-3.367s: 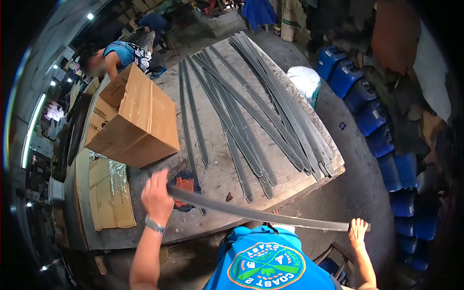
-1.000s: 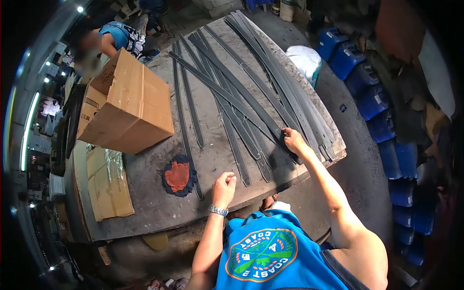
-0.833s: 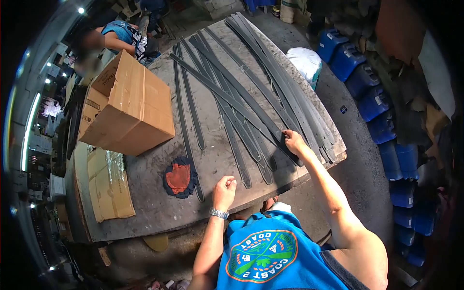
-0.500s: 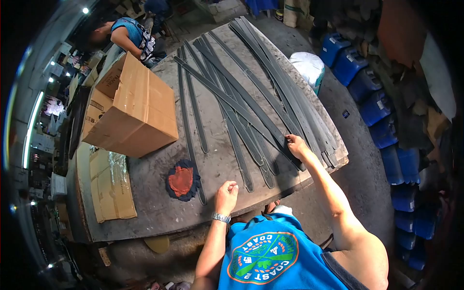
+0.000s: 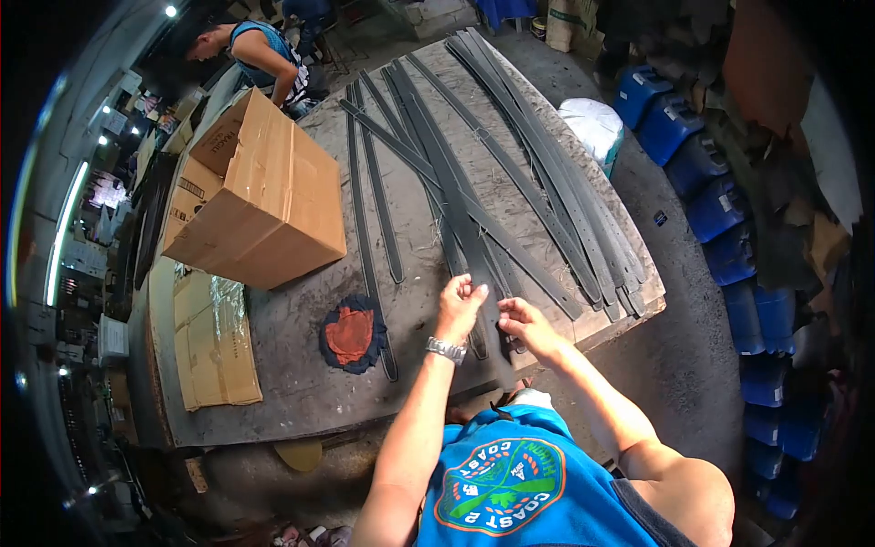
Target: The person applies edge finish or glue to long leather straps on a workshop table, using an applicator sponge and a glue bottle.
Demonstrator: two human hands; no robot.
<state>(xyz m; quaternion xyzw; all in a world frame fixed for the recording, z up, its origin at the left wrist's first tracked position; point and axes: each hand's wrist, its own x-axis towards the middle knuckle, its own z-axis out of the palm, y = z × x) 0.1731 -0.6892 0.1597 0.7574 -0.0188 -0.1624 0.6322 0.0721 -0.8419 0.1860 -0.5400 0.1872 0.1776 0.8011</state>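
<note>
Long dark straps [image 5: 556, 196] with stitched edges lie across the worktable [image 5: 292, 392], several of them crossing. One wide dark strap [image 5: 467, 239] runs toward me and passes between my hands; its near end is blurred. My left hand [image 5: 458, 308], with a metal watch at the wrist, has its fingers closed at the strap's left edge. To the right of that strap is my right hand [image 5: 530, 330], its thumb and forefinger slightly apart beside the edge. A red cloth pad with a dark rim [image 5: 350, 334] lies left of my left hand.
An open cardboard box [image 5: 264, 196] stands at the left of the table, with a flattened carton [image 5: 214, 337] nearer me. A person [image 5: 260, 55] bends over at the far left. Beyond the right edge are a white sack [image 5: 591, 128] and blue containers [image 5: 688, 159].
My right hand has moved left and slightly nearer me, bringing the wide strap's near end along. My left hand has moved forward and right to that strap. The view has shifted slightly.
</note>
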